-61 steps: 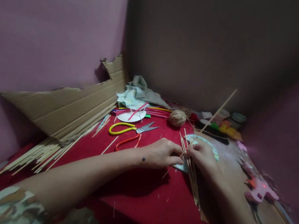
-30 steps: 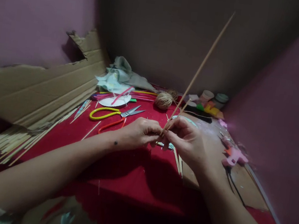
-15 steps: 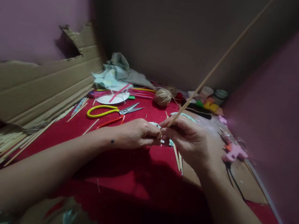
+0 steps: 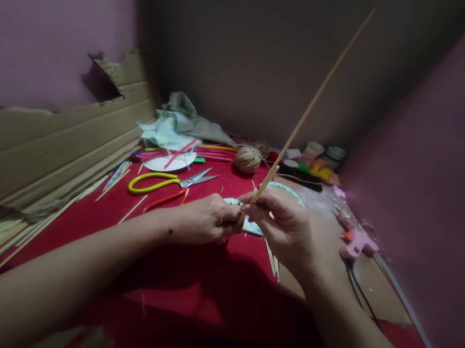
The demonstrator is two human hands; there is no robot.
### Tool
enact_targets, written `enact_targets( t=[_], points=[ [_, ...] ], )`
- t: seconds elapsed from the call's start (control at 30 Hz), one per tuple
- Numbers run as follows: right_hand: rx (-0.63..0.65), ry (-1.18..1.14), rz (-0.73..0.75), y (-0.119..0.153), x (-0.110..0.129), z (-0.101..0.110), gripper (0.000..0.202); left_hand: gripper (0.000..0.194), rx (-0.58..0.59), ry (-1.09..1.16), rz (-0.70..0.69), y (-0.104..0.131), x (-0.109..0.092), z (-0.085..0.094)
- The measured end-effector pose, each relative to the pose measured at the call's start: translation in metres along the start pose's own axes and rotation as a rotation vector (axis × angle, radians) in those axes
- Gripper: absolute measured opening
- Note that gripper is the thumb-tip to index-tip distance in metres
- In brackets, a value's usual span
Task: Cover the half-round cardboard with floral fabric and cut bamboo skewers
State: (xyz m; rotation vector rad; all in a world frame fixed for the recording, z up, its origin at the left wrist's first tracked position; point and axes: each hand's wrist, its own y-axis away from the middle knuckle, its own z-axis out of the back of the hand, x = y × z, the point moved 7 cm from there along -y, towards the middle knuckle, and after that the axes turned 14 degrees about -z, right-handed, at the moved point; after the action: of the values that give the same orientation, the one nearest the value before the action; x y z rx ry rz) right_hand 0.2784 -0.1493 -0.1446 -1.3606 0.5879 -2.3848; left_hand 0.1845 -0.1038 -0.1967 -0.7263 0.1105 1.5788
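Observation:
My right hand (image 4: 287,230) is closed, pinching a long thin wooden stick (image 4: 310,107) between thumb and fingers. The stick slants up and away to the right, and a second, shorter stick seems to lie alongside it. My left hand (image 4: 211,220) meets the right one, its fingers closed round the stick's lower end, which is mostly hidden. Under and behind the hands lies a pale blue patterned piece (image 4: 253,227), partly covered by them. Left of the hands, scissors (image 4: 191,183) with a yellow and a red handle lie with parted blades.
A red cloth (image 4: 184,282) covers the table. Wooden sticks (image 4: 1,240) lie at left beside cardboard (image 4: 46,158). Farther back are a white disc (image 4: 161,160), pale fabric (image 4: 175,121) and a twine ball (image 4: 247,159). A pink glue gun (image 4: 359,243) with a black cord rests at right.
The long stick has tipped more upright, and its upper end has come into view. Both hands sit slightly farther left and lower in the picture, still together.

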Motion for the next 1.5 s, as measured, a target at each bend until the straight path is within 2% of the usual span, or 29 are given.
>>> enact_targets(
  t=[0.13, 0.2, 0.33, 0.43, 0.57, 0.73, 0.8, 1.0, 1.1, 1.17, 1.23, 1.27, 1.33, 1.4, 1.5],
  points=[
    [-0.138, -0.099, -0.013, -0.003, 0.008, 0.01, 0.021, 0.011, 0.037, 0.142, 0.071, 0.001, 0.003, -0.004],
    [-0.167, -0.195, -0.05, -0.005, 0.008, 0.013, 0.023, 0.011, 0.05, 0.168, 0.092, 0.0, 0.004, -0.005],
    [-0.155, -0.4, -0.183, -0.011, 0.002, 0.011, 0.023, 0.015, 0.052, 0.178, 0.106, -0.001, 0.003, -0.005],
    [-0.141, -0.46, -0.246, -0.013, 0.002, 0.009, 0.015, 0.017, 0.048, 0.211, 0.127, 0.0, 0.003, -0.006],
    [-0.105, -0.479, -0.271, -0.013, 0.005, 0.007, 0.007, 0.016, 0.038, 0.203, 0.13, 0.001, 0.002, -0.005],
    [-0.067, -0.485, -0.263, -0.014, 0.007, 0.006, 0.009, 0.013, 0.01, 0.195, 0.048, 0.002, -0.003, -0.003],
    [-0.042, -0.504, -0.285, -0.015, 0.009, 0.005, 0.008, 0.015, 0.044, 0.288, 0.061, 0.003, -0.008, -0.007],
    [0.056, -0.663, -0.463, -0.022, 0.007, 0.002, 0.01, 0.014, 0.16, 0.777, 0.255, 0.009, -0.031, -0.029],
    [0.089, -0.731, -0.62, -0.023, -0.011, -0.002, 0.013, 0.011, 0.289, 0.825, 0.242, 0.014, -0.036, -0.024],
    [0.11, -0.758, -0.724, -0.022, -0.03, -0.006, 0.016, 0.017, 0.299, 0.669, 0.22, 0.021, -0.026, -0.003],
    [0.178, -0.793, -0.811, -0.019, -0.048, -0.013, 0.018, 0.026, 0.14, 0.284, 0.25, 0.032, -0.001, 0.036],
    [0.209, -0.817, -0.844, -0.017, -0.057, -0.016, 0.018, 0.03, 0.106, 0.039, 0.314, 0.042, 0.013, 0.054],
    [0.278, -0.839, -0.907, -0.011, -0.07, -0.024, 0.017, 0.035, 0.158, -0.372, 0.524, 0.067, 0.039, 0.078],
    [0.324, -0.827, -0.948, -0.006, -0.077, -0.031, 0.015, 0.035, 0.263, -0.56, 0.682, 0.088, 0.058, 0.084],
    [0.354, -0.8, -0.96, -0.001, -0.079, -0.035, 0.015, 0.031, 0.312, -0.566, 0.707, 0.101, 0.071, 0.074]
  ],
)
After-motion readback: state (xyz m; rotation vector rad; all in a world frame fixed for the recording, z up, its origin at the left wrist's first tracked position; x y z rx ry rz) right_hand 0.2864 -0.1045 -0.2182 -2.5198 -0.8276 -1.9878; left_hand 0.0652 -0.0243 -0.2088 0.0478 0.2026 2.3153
